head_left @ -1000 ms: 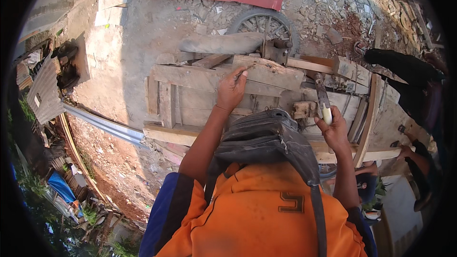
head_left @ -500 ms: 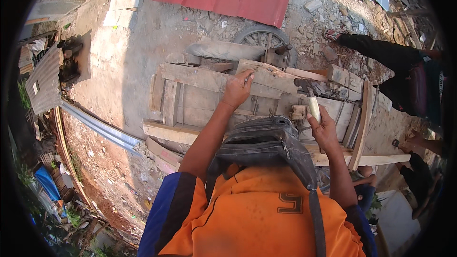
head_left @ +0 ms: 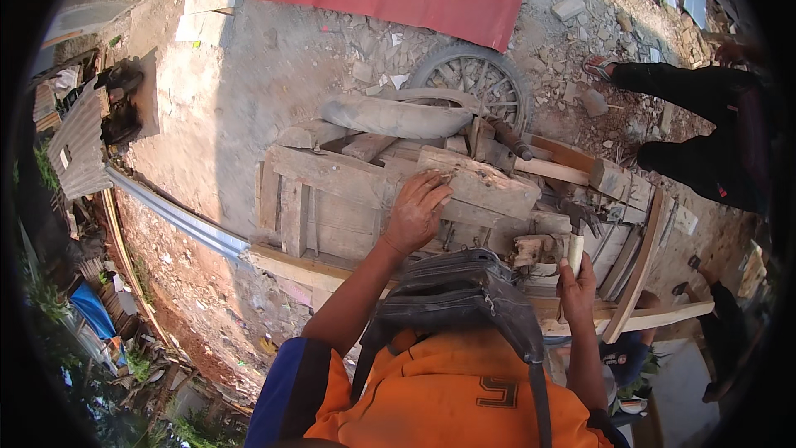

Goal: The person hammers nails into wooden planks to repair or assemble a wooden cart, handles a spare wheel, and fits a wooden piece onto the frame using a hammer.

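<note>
Step in hand (judged from posture and tool): hammer work on the thick, weathered grey-brown timber block [head_left: 497, 191], located right of the frame centre, on top of the low framework of old grey planks [head_left: 332, 174].

Left hand [head_left: 417, 209]: at the centre of the frame, palm down, fingers bent, fingertips at the left end of the timber block. Whether a small item is pinched beneath the fingers cannot be told.

Right hand [head_left: 578, 282]: right of centre, lower half of the frame, grasping the pale-handled claw hammer [head_left: 575, 249] by its handle. The dark metal head points toward the top of the frame, apart from the left hand.

Next move (judgement): a stroke at the block's left end would call for raising the hammer, carrying it leftward and clearing the left fingers from the striking line. Support the block first; its splintered upper edge suggests it may split. Keep the swing clear of the black fabric bag [head_left: 464, 299], lower centre.
</note>
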The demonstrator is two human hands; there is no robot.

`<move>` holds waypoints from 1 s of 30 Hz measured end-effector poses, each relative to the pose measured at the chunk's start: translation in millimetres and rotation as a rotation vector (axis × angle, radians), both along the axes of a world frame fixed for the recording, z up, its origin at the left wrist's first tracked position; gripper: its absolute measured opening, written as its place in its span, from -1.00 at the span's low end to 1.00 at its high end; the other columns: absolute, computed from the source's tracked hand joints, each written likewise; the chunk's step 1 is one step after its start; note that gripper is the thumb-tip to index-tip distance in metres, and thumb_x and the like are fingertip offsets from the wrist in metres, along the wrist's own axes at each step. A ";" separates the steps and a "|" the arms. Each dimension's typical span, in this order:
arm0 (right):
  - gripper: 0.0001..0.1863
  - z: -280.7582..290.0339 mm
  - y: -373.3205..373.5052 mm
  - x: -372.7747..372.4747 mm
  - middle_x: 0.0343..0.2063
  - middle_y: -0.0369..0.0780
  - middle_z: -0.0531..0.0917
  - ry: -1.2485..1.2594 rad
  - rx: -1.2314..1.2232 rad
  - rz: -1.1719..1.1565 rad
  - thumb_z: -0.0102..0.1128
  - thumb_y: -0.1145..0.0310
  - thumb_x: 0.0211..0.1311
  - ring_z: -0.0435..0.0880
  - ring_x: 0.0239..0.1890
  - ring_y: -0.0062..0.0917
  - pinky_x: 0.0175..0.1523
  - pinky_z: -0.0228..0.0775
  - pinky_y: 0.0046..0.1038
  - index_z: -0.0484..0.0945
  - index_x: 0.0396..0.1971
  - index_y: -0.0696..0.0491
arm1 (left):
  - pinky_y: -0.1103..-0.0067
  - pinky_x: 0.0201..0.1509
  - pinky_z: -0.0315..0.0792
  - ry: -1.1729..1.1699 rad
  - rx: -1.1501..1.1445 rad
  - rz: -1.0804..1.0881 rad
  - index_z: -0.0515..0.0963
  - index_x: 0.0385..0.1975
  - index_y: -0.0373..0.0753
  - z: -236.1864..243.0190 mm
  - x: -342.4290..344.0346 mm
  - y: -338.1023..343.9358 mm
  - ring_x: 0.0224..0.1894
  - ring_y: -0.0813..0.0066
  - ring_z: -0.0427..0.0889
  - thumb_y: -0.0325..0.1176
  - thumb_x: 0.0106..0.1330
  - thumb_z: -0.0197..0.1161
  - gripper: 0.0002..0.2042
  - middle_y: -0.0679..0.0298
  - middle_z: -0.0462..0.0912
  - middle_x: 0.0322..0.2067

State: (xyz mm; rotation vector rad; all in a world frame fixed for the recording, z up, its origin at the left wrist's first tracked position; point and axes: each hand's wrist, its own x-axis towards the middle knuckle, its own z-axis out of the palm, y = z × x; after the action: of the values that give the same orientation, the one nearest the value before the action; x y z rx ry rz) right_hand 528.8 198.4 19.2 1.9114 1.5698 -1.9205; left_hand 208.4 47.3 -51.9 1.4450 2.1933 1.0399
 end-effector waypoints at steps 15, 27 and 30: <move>-0.73 -21.9 43.9 -37.4 -0.48 -0.43 0.45 -0.131 -0.054 -0.102 0.14 0.37 0.41 0.33 -0.56 -0.84 -0.50 0.16 -0.73 0.39 0.02 0.09 | 0.23 0.02 0.37 0.179 -0.129 -0.130 0.65 -0.18 0.08 -40.3 7.1 -19.2 0.06 0.23 0.46 -0.12 0.11 0.37 -0.73 0.32 0.53 0.00; -0.73 -49.5 56.9 -61.8 -0.49 -0.45 0.42 -0.193 -0.119 -0.110 0.12 0.36 0.41 0.30 -0.53 -0.84 -0.47 0.13 -0.74 0.38 0.01 0.13 | 0.37 -0.14 0.26 0.171 -0.189 -0.220 0.63 -0.14 0.26 -34.8 0.0 -15.6 -0.10 0.40 0.41 -0.01 0.21 0.33 -0.76 0.40 0.50 -0.01; -0.73 -46.7 59.2 -64.7 -0.41 -0.46 0.44 -0.248 -0.140 -0.087 0.09 0.38 0.42 0.28 -0.48 -0.87 -0.44 0.11 -0.74 0.39 0.04 0.10 | 0.58 -0.26 0.35 0.157 -0.173 -0.192 0.64 -0.11 0.24 -31.5 -3.6 -8.4 -0.06 0.47 0.43 -0.14 0.17 0.37 -0.74 0.45 0.49 -0.02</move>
State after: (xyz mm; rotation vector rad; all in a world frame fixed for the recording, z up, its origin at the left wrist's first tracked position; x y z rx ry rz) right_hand 464.1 257.6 -27.4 2.0921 1.2713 -1.6904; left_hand 204.7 38.9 -83.4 1.6657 2.1353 0.6758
